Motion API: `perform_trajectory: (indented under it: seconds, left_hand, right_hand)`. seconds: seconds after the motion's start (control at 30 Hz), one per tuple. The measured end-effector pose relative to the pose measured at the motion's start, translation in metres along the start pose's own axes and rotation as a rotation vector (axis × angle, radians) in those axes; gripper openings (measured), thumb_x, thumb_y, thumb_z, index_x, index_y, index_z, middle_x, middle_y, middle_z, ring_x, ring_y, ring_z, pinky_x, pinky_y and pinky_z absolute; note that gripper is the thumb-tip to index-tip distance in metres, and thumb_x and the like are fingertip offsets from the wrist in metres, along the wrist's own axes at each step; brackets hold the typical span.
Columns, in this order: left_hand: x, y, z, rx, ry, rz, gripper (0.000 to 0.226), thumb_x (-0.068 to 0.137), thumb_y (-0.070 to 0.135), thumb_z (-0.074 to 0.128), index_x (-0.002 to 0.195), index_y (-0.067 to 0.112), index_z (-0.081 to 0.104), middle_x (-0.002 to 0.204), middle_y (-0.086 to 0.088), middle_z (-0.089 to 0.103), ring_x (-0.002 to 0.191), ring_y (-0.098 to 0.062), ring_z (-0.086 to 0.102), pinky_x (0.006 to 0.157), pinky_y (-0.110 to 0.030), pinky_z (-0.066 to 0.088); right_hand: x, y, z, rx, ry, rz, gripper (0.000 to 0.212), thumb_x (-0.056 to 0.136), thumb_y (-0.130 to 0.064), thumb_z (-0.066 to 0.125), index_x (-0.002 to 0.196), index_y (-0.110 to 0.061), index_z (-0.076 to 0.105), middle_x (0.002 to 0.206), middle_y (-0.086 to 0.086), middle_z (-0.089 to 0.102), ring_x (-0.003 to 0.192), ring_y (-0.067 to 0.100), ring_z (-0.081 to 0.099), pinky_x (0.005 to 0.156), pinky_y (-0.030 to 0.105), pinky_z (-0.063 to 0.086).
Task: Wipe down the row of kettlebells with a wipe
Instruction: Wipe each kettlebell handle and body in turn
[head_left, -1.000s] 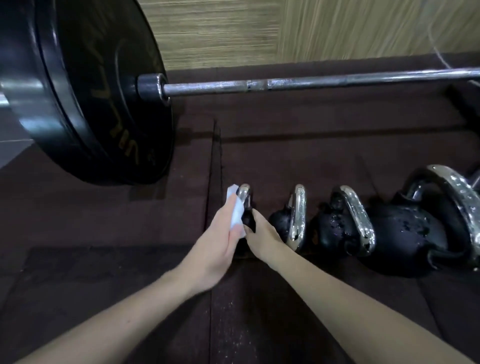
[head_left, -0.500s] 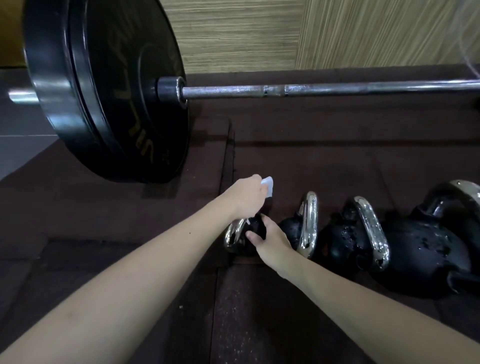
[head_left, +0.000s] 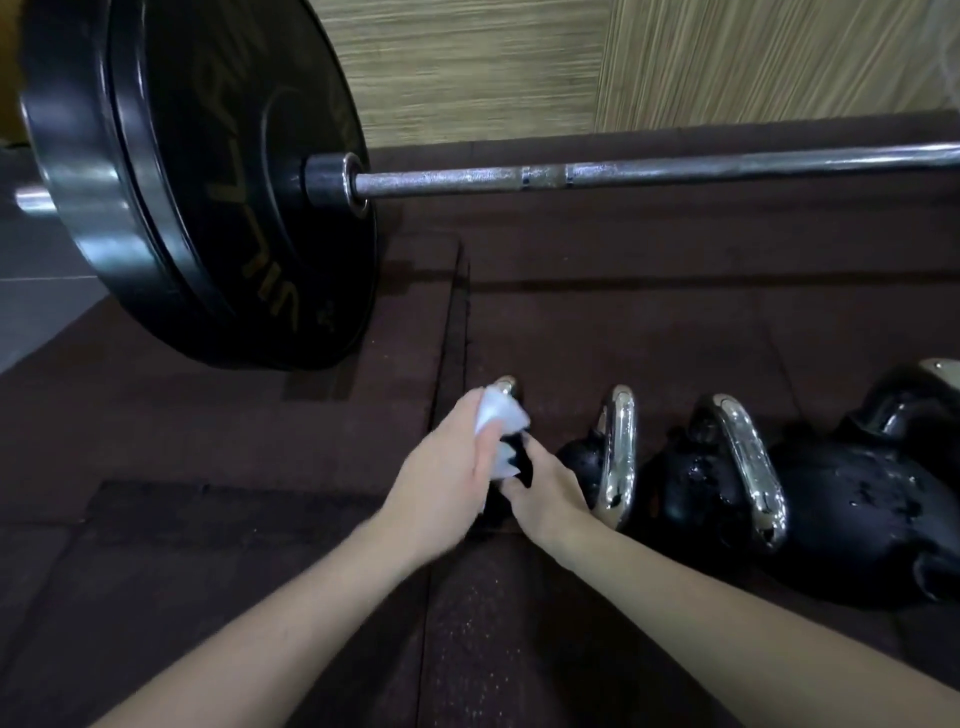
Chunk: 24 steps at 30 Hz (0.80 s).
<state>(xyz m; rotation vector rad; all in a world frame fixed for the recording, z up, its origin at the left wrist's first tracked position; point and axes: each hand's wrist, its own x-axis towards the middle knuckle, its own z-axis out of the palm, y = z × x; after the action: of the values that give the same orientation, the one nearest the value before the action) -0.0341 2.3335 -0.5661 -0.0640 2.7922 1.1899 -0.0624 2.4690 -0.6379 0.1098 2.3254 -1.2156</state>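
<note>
- Wiping is under way on the smallest black kettlebell with a chrome handle (head_left: 508, 387), at the left end of the row on the dark rubber floor mat (head_left: 623, 338).
- My left hand (head_left: 447, 480) pinches the crumpled white wipe (head_left: 498, 415) against it.
- My right hand (head_left: 545, 493) curls round the black body, steadying it.
- Next I'd judge: finish here, then shift right to the second chrome-handled black kettlebell (head_left: 615, 457).

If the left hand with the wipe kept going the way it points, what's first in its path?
Likely the chrome handle of the smallest kettlebell, just past the left hand and its wipe. Beyond that, only floor mat. Depth is hard to judge.
</note>
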Motion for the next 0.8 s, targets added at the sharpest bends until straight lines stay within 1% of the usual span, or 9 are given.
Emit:
perform_trajectory:
  seconds: [0.1,0.17,0.23,0.3,0.4,0.5,0.6,0.7,0.8]
  left_hand:
    - [0.069,0.02,-0.006,0.174,-0.226,-0.184,0.029,0.109,0.037,0.032,0.105,0.015,0.051,0.096,-0.006,0.064,0.081,-0.023,0.06,0.07,-0.038,0.046]
    - [0.099,0.032,-0.005,0.249,-0.308,-0.172,0.03,0.106,0.022,0.033,0.081,0.016,0.048,0.09,-0.007,0.059,0.076,-0.024,0.051,0.066,-0.034,0.04]
    - [0.107,0.034,-0.001,0.271,-0.317,-0.16,0.032,0.101,0.013,0.036,0.071,0.017,0.044,0.086,-0.009,0.057,0.076,-0.028,0.048,0.068,-0.034,0.04]
    - [0.092,0.029,0.001,0.232,-0.236,-0.129,0.027,0.104,0.025,0.036,0.081,0.018,0.049,0.093,-0.008,0.064,0.08,-0.027,0.055,0.072,-0.037,0.044]
    - [0.032,0.008,0.001,0.091,-0.071,-0.054,0.024,0.108,0.04,0.038,0.125,0.025,0.047,0.096,0.0,0.069,0.08,-0.018,0.066,0.072,-0.041,0.052]
    - [-0.036,-0.018,0.008,-0.045,0.018,-0.009,0.033,0.11,0.043,0.04,0.143,0.042,0.035,0.093,0.013,0.071,0.081,-0.003,0.069,0.074,-0.023,0.054]
    - [-0.059,-0.038,0.023,-0.046,0.062,-0.084,0.041,0.109,0.043,0.038,0.146,0.049,0.023,0.087,0.011,0.069,0.083,-0.004,0.068,0.074,-0.023,0.053]
    - [-0.04,-0.024,0.024,0.011,0.15,-0.073,0.039,0.109,0.041,0.039,0.146,0.031,0.034,0.09,0.008,0.069,0.079,-0.009,0.068,0.075,-0.034,0.055]
    - [0.006,0.001,0.011,0.44,0.065,0.025,0.026,0.108,0.031,0.048,0.128,0.014,0.047,0.11,-0.006,0.059,0.085,-0.028,0.062,0.073,-0.046,0.054]
  right_hand:
    - [0.0,0.001,0.001,0.014,-0.022,0.012,0.071,0.103,-0.034,0.061,0.163,-0.029,0.024,0.155,0.001,0.05,0.139,0.023,0.051,0.109,0.031,0.041]
    - [-0.001,-0.001,0.001,0.015,-0.019,0.032,0.072,0.103,-0.04,0.061,0.163,-0.03,0.024,0.157,0.002,0.048,0.14,0.024,0.05,0.11,0.033,0.041]
    - [-0.001,-0.003,0.0,0.018,-0.022,0.034,0.071,0.103,-0.04,0.062,0.163,-0.032,0.025,0.155,0.002,0.049,0.139,0.024,0.051,0.109,0.033,0.042]
    - [0.0,0.0,-0.001,0.028,-0.022,0.031,0.07,0.102,-0.039,0.062,0.163,-0.033,0.027,0.152,0.001,0.053,0.135,0.023,0.053,0.105,0.031,0.043]
    - [0.002,0.003,0.001,0.012,-0.027,0.021,0.067,0.102,-0.031,0.062,0.162,-0.033,0.031,0.145,0.0,0.059,0.127,0.021,0.059,0.096,0.025,0.044]
    - [0.001,0.001,0.003,-0.03,-0.003,0.023,0.067,0.101,-0.03,0.062,0.161,-0.034,0.032,0.14,0.002,0.063,0.122,0.022,0.064,0.102,0.032,0.051]
    - [0.002,0.004,0.008,-0.019,0.014,0.038,0.067,0.098,-0.038,0.064,0.157,-0.043,0.033,0.13,-0.003,0.069,0.117,0.021,0.066,0.109,0.04,0.048]
    - [0.006,0.004,0.009,-0.02,0.031,0.081,0.068,0.096,-0.045,0.061,0.155,-0.05,0.029,0.129,-0.004,0.07,0.115,0.021,0.067,0.111,0.048,0.046]
    - [0.005,0.001,0.007,-0.02,0.019,0.064,0.066,0.099,-0.041,0.061,0.158,-0.043,0.031,0.133,0.0,0.067,0.118,0.023,0.064,0.111,0.044,0.047]
